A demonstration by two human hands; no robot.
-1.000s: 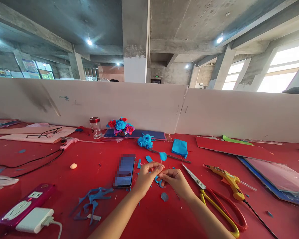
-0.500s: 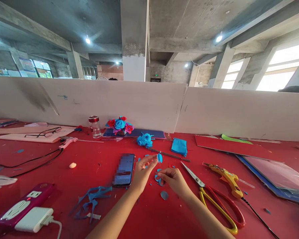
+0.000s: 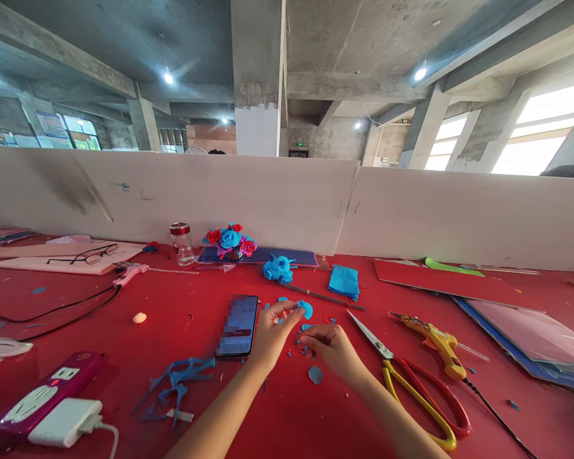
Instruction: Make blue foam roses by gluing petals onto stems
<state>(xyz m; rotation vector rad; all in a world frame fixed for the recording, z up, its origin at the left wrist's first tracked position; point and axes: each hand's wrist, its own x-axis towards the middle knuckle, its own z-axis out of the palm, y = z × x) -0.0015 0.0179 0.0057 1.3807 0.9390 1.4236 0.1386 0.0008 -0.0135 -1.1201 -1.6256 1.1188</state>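
Observation:
Between the thumb and fingers of my left hand (image 3: 276,331) is a small blue petal (image 3: 305,310), its rounded face toward me. Just to the right and a little lower, my right hand (image 3: 333,347) has thumb and fingertips pinched together; what sits in the pinch is too small to make out. Blue pieces lie on the table by its fingertips, partly hidden. A loose blue petal (image 3: 315,375) rests on the red table (image 3: 287,421) below the hands. Beyond them lies a bunch of blue artificial flowers (image 3: 278,269) with dark stems.
Right of the hands are scissors (image 3: 414,382) and a yellow glue gun (image 3: 430,341). To the left lie a phone (image 3: 238,326), blue scraps (image 3: 179,382), a pink glue gun (image 3: 130,274) and a power strip (image 3: 48,395). Folded blue material (image 3: 343,281) and a flower arrangement (image 3: 229,242) stand farther back.
The blue petal in my left hand has turned from nearly edge-on to showing its broad face, and sits slightly lower. My right hand has barely moved.

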